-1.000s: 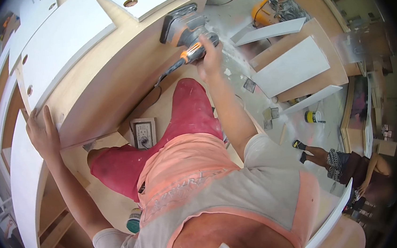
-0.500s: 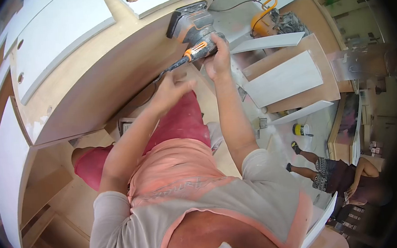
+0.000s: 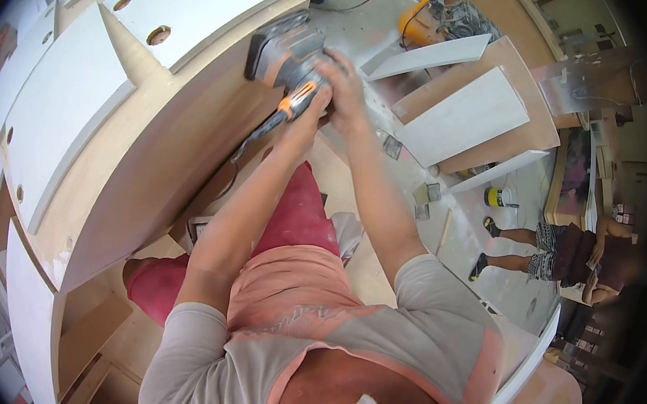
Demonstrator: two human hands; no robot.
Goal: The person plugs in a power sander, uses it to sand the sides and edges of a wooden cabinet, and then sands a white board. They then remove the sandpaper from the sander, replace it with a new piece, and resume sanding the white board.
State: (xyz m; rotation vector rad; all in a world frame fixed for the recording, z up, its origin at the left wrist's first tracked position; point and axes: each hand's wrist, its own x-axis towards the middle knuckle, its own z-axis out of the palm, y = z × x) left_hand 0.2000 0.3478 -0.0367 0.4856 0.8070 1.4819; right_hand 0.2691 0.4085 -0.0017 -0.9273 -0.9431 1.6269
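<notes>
A grey, black and orange power sander [image 3: 291, 55] is up at the curved wooden edge of a white cabinet panel [image 3: 73, 108]. Its pad side faces that edge; whether it touches cannot be made out. My right hand [image 3: 343, 89] is wrapped around the sander's body from the right. Lower down, my left hand [image 3: 308, 119] closes on the rear end of the same tool, its fingers partly hidden. A dark cord [image 3: 252, 139] trails from the sander's rear down along the brown curved panel [image 3: 157, 151]. Tool and hands are somewhat blurred.
White boards [image 3: 462, 119] lie and lean at the right, near an orange-handled machine [image 3: 427, 20]. A small yellow-black can [image 3: 498, 197] stands on the floor. Another person [image 3: 567, 254] stands at the far right. Open wooden compartments [image 3: 93, 337] are at lower left.
My left hand was apart from the tool with fingers loose; it has moved up onto the sander's rear. The sander and right hand have shifted left in view. The other person has changed posture.
</notes>
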